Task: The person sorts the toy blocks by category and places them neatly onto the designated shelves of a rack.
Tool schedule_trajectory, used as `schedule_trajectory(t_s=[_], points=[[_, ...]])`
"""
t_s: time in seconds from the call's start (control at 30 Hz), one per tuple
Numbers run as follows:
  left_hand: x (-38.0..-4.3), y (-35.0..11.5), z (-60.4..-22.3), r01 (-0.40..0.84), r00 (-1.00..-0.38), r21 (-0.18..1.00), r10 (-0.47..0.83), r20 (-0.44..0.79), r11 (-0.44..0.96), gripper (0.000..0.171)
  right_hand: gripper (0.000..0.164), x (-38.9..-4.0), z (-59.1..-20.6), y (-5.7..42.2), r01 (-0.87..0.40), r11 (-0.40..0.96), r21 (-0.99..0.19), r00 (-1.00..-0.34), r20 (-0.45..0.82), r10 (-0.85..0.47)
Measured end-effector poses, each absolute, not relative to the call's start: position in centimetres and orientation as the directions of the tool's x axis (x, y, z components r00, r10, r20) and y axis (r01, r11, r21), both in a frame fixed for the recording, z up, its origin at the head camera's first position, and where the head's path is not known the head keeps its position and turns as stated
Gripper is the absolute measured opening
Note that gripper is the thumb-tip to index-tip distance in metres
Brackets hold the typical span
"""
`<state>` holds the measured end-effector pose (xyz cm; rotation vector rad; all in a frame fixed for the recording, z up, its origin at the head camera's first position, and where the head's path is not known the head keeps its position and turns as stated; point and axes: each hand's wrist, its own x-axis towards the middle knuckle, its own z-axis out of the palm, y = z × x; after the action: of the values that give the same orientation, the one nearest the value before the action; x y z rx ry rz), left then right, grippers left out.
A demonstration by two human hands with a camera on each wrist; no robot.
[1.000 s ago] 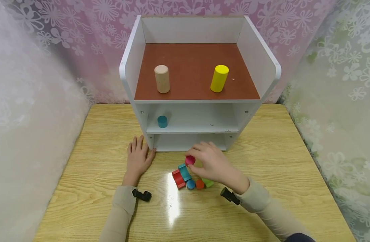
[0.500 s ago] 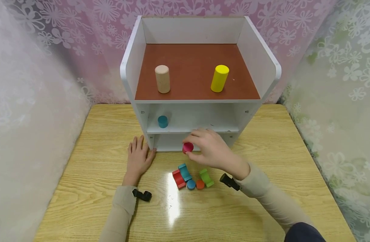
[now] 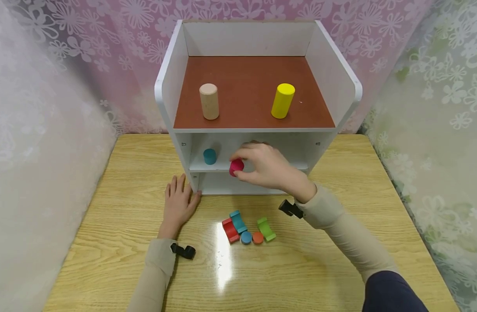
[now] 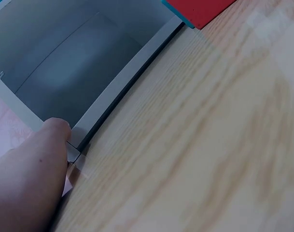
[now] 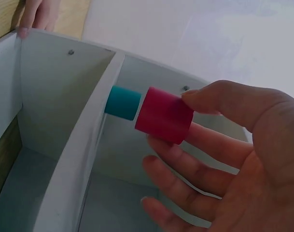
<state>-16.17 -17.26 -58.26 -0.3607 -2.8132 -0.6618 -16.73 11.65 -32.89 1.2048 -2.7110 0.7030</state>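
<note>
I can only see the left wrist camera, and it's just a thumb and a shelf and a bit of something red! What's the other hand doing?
Observer: The right hand is holding a pink cylinder in its fingers.
Operator: Ooh! And is there anything way up high that I can't see?
Observer: Yes, a beige cylinder and a yellow cylinder stand apart from each other on the brown top.
</note>
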Motion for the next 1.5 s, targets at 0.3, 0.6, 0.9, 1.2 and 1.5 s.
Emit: schedule_trajectory(t_s=[0.3, 0.6, 0.9, 1.2, 1.5], points=[[-16.1, -17.2, -58.3, 0.288, -0.944, 0.417, 0.183, 0.274, 0.862, 0.06, 0.033, -19.1, -32.5, 11.1, -0.64, 0.599, -0.481, -0.733, 0.15, -0.663], [-16.0, -17.1, -58.1, 0.289, -0.944, 0.413, 0.186, 0.273, 0.863, 0.06, 0.028, -20.7, -33.3, 11.2, -0.594, 0.663, -0.455, -0.772, 0.091, -0.629], [-16.1, -17.1, -58.2, 0.288, -0.944, 0.406, 0.187, 0.271, 0.867, 0.061, 0.027, -21.6, -34.4, 11.1, -0.583, 0.677, -0.45, -0.782, 0.086, -0.617], [-16.2, -17.2, -58.2, 0.285, -0.944, 0.403, 0.183, 0.274, 0.869, 0.06, 0.033, -21.3, -34.2, 11.3, -0.582, 0.674, -0.454, -0.784, 0.092, -0.614], [-16.1, -17.2, -58.2, 0.283, -0.945, 0.401, 0.182, 0.271, 0.872, 0.061, 0.027, -21.1, -33.4, 11.8, -0.603, 0.671, -0.432, -0.775, 0.121, -0.62]])
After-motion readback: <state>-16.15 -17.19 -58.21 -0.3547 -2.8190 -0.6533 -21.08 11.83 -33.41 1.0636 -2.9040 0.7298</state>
